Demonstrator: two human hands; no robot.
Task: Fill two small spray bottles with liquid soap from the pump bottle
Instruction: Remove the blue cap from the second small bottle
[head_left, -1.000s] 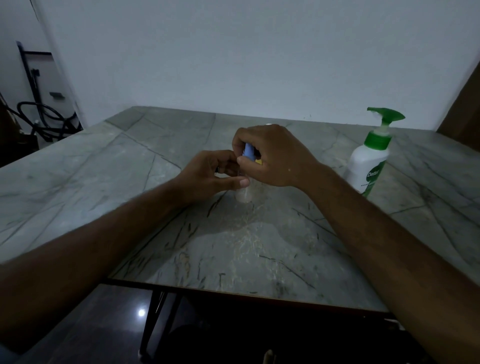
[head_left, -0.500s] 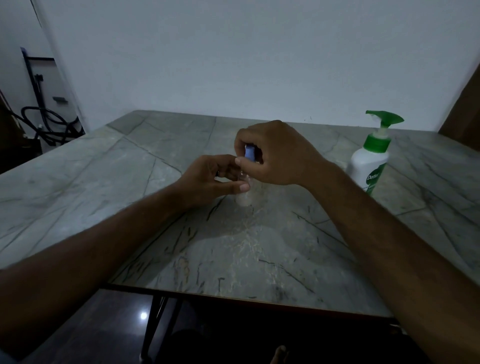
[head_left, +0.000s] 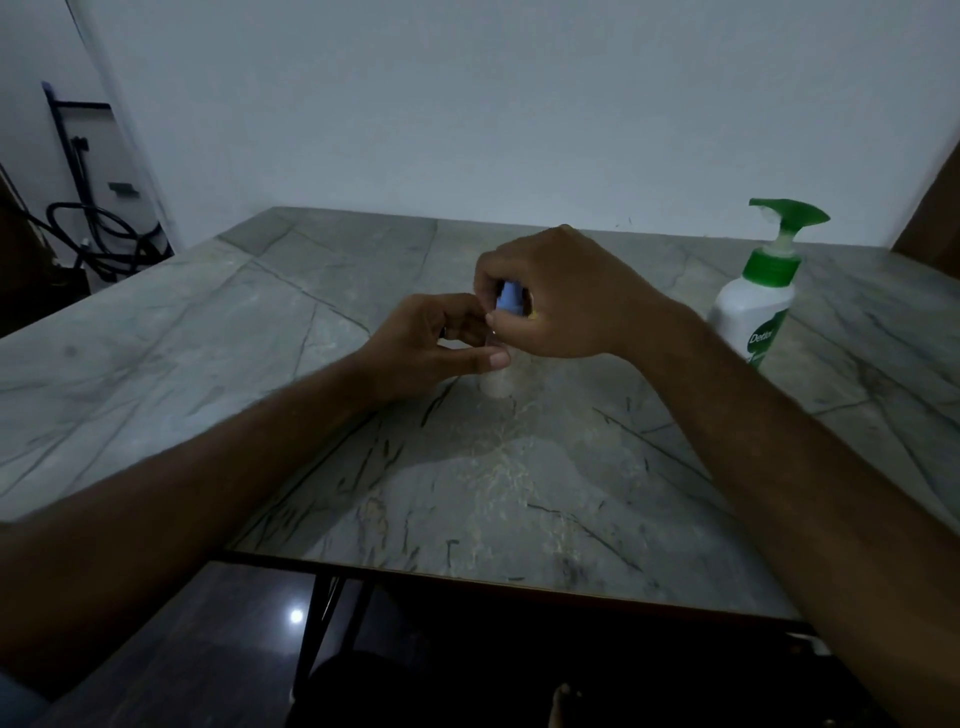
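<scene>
Left hand (head_left: 431, 345) grips the body of the spray bottle (head_left: 496, 382), which stands upright on the worktop (head_left: 260, 322) near its centre. Right hand (head_left: 561, 299), directly above the bottle, pinches its blue cap (head_left: 509, 299). The pump bottle (head_left: 753, 306) stands upright, well right of the spray bottle.

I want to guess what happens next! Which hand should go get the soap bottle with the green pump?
Probably the right hand. The pump bottle stands on the table just beyond that wrist. The left hand is farther off and steadies the small spray bottle, so it should stay there.
</scene>
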